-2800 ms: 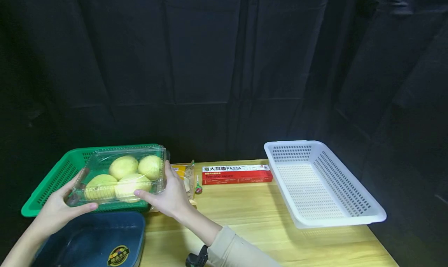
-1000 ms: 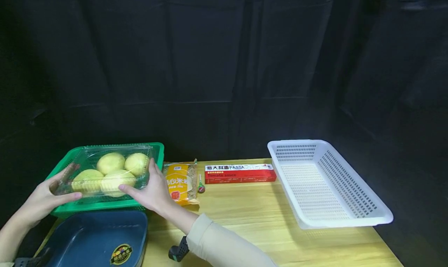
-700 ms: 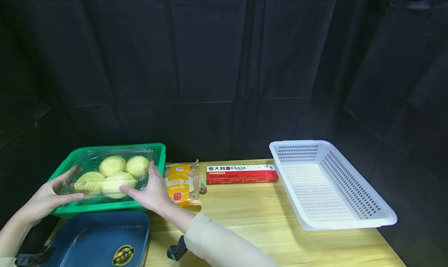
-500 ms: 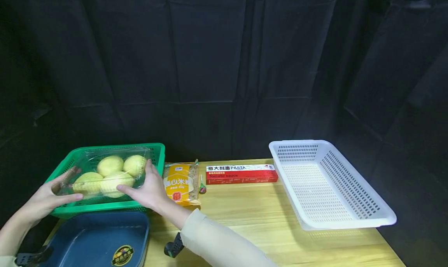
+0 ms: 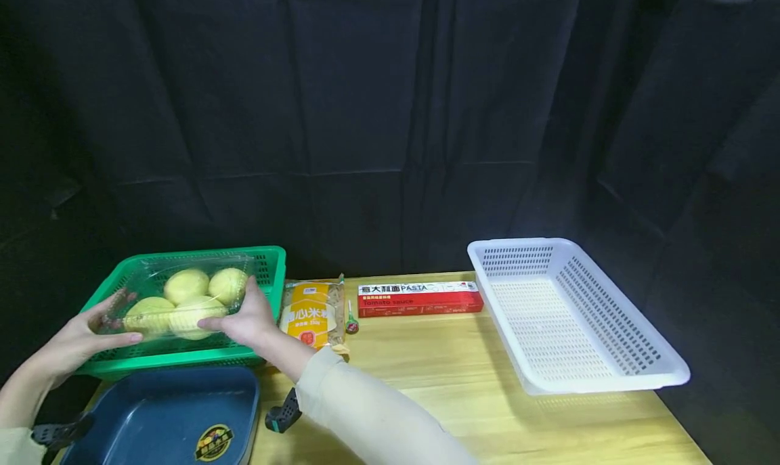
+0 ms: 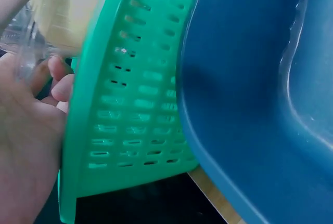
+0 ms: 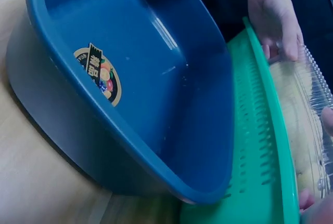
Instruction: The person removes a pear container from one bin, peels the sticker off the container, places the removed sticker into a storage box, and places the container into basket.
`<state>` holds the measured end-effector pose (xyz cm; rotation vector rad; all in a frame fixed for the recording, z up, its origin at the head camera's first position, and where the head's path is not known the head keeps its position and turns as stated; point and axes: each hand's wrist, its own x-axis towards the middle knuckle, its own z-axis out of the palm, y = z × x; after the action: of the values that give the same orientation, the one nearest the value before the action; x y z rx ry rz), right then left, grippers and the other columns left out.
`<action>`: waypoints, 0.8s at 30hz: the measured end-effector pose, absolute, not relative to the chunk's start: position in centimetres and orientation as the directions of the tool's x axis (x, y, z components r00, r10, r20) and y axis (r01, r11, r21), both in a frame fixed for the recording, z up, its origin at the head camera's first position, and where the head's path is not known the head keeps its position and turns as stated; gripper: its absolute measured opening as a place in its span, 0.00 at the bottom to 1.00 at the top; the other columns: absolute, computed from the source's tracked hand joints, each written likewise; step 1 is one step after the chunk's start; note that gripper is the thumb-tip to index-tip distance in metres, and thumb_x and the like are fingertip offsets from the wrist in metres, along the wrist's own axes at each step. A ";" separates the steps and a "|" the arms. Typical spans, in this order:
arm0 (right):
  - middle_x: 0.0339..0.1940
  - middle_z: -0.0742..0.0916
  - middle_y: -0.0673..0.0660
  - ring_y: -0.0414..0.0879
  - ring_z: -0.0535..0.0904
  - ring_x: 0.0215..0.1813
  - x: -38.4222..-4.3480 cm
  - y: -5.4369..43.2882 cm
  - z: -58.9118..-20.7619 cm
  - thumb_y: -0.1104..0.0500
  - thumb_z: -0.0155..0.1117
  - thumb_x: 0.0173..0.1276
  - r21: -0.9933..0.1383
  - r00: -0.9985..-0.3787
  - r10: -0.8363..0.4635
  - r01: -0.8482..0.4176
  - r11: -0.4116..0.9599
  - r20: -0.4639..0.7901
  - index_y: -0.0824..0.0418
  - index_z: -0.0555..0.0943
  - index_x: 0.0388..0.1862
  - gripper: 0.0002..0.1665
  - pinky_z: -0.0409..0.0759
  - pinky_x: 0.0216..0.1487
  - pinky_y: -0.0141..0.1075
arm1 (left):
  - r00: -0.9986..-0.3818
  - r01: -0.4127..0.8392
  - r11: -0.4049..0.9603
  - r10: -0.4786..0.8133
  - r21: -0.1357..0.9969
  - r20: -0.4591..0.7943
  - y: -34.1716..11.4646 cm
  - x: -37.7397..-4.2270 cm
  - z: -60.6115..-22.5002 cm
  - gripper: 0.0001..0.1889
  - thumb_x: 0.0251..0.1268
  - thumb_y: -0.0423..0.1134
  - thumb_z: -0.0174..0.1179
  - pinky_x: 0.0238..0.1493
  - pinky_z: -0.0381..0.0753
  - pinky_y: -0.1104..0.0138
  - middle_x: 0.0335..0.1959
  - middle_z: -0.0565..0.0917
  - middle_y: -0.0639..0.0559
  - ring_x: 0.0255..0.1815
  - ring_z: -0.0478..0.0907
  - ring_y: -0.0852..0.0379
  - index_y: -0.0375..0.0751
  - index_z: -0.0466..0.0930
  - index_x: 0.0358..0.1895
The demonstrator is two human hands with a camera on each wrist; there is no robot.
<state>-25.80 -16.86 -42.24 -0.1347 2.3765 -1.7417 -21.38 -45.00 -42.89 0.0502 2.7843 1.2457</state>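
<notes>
A clear plastic clamshell box point(image 5: 155, 280) holds several round yellow-green fruits point(image 5: 197, 317). It sits down inside the green basket point(image 5: 278, 275), overlapping its rim in the head view. My left hand point(image 5: 76, 343) grips the box's left end, thumb along the front and fingers behind. At the right end, my right hand point(image 5: 248, 319) holds the box with its thumb on the front. The left wrist view has the left palm point(image 6: 28, 141) beside the basket's rim, fingertips curled under the plastic. Only parts of the right fingers show at the right wrist view's edge.
A dark blue basin point(image 5: 158, 411) stands right in front of the green basket. To the right are a yellow noodle bag point(image 5: 312, 316), a small lollipop-like item point(image 5: 352, 324) and a red pasta box point(image 5: 420, 301). A white basket point(image 5: 548, 333) stands at the right of the wooden table point(image 5: 414, 377).
Both hands have carried the fruit box left and lower into the green basket. The noodle bag, earlier mostly covered by the right hand and box, now shows.
</notes>
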 end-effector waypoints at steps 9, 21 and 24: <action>0.79 0.76 0.54 0.50 0.71 0.78 -26.0 -18.4 -42.6 0.61 0.91 0.49 -0.953 -0.980 -0.101 0.141 0.270 -0.174 0.55 0.64 0.85 0.67 0.74 0.76 0.43 | -0.983 -0.065 0.664 0.083 0.745 -0.161 -45.9 -22.4 -42.9 0.57 0.79 0.47 0.62 0.65 0.55 0.19 0.79 0.39 0.13 0.72 0.44 0.06 0.24 0.20 0.81; 0.72 0.81 0.56 0.50 0.75 0.73 -25.6 -19.5 -42.3 0.63 0.92 0.46 -0.941 -0.984 -0.056 0.143 0.306 -0.168 0.58 0.66 0.83 0.66 0.76 0.73 0.40 | -0.973 -0.081 0.724 0.092 0.685 -0.213 -47.0 -23.0 -43.2 0.59 0.79 0.51 0.61 0.62 0.65 0.22 0.76 0.43 0.10 0.67 0.54 0.07 0.20 0.21 0.79; 0.70 0.82 0.57 0.51 0.77 0.71 -25.6 -19.7 -42.5 0.64 0.92 0.45 -0.938 -0.985 -0.044 0.145 0.316 -0.168 0.59 0.66 0.83 0.66 0.78 0.71 0.40 | -0.967 -0.080 0.734 0.105 0.674 -0.230 -47.1 -23.1 -43.5 0.59 0.79 0.51 0.61 0.62 0.65 0.22 0.76 0.42 0.09 0.66 0.54 0.07 0.19 0.21 0.78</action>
<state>-25.57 -19.66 -42.50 0.0933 2.4121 -1.7457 -23.06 -47.08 -43.47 0.0198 2.6842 1.0604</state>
